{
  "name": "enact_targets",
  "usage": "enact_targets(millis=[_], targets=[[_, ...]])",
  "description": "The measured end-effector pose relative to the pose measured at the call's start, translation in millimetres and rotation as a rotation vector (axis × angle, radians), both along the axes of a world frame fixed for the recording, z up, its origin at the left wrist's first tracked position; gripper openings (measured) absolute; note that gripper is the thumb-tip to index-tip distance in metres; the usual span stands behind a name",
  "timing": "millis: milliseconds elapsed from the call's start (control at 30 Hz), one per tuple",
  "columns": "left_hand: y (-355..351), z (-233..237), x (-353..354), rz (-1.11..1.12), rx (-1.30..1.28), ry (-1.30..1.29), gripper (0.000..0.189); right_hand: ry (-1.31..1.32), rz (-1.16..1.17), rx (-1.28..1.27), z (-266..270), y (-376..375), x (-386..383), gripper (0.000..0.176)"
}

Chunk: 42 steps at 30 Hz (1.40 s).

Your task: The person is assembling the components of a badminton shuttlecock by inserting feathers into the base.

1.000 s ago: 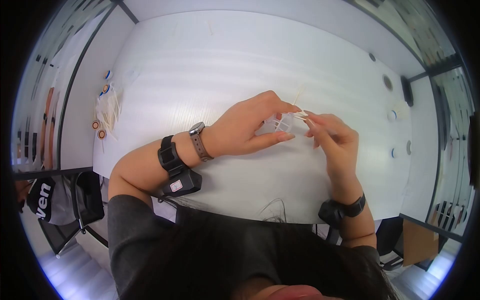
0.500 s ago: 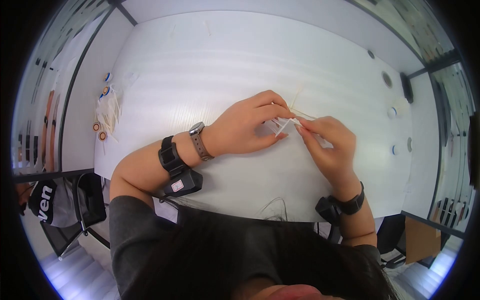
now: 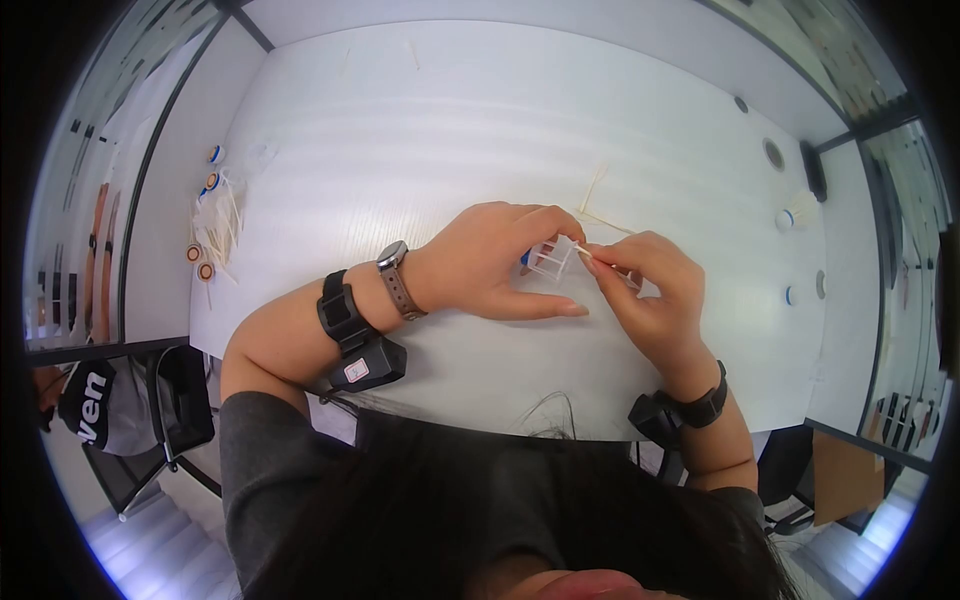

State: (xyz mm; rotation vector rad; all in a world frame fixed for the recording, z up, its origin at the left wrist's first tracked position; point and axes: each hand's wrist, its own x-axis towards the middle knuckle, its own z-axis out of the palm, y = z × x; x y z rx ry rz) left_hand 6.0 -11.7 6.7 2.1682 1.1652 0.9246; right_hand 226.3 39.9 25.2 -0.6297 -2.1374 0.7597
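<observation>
My left hand (image 3: 490, 258) curls its fingers around a shuttlecock (image 3: 552, 264) that has a blue band at its base and white ribs fanning to the right. Its thumb sticks out below, apart from the ribs. On the right side, my right hand (image 3: 650, 285) pinches a thin pale stick (image 3: 584, 250) between thumb and forefinger, at the open end of the shuttlecock. The palm side of the right hand is partly hidden. Just beyond the hands lie a few loose pale sticks (image 3: 592, 190) on the table.
On the white table (image 3: 420, 140), a pile of pale sticks (image 3: 222, 225) lies at the left among blue-ringed round bases (image 3: 206, 271). Another shuttlecock (image 3: 790, 218) rests at the right, with a small blue-and-white piece (image 3: 791, 295) nearer me. White side panels (image 3: 160, 190) border the table.
My left thumb has moved down and away from the shuttlecock, leaving its ribs and blue band in view. My right fingertips have shifted slightly left and down.
</observation>
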Motion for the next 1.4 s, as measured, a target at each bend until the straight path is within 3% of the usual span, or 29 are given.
enact_targets(millis=[133,400,567,733,1067,1200,1400], targets=[[3,-6,-2,-0.059,-0.042,-0.144,0.038,0.043,-0.002,-0.097,0,0,1,0.011],[2,0,0,-0.052,-0.049,-0.167,0.040,0.139,0.095,-0.666,3,2,6,0.007],[2,-5,0,-0.081,-0.011,-0.216,0.040,0.107,0.104,-0.886,9,4,6,0.008],[2,-4,-2,-0.087,-0.034,-0.185,0.040,0.157,0.164,-0.958,5,6,7,0.009],[1,-4,-2,-0.082,-0.044,-0.203,0.039,0.154,0.164,-0.912,5,4,7,0.008],[1,-2,-1,-0.069,-0.037,-0.200,0.040,0.156,0.096,-0.673,3,-1,3,0.007],[1,-1,-2,-0.036,-0.027,-0.175,0.040,0.061,-0.007,-0.099,1,-2,2,0.012]])
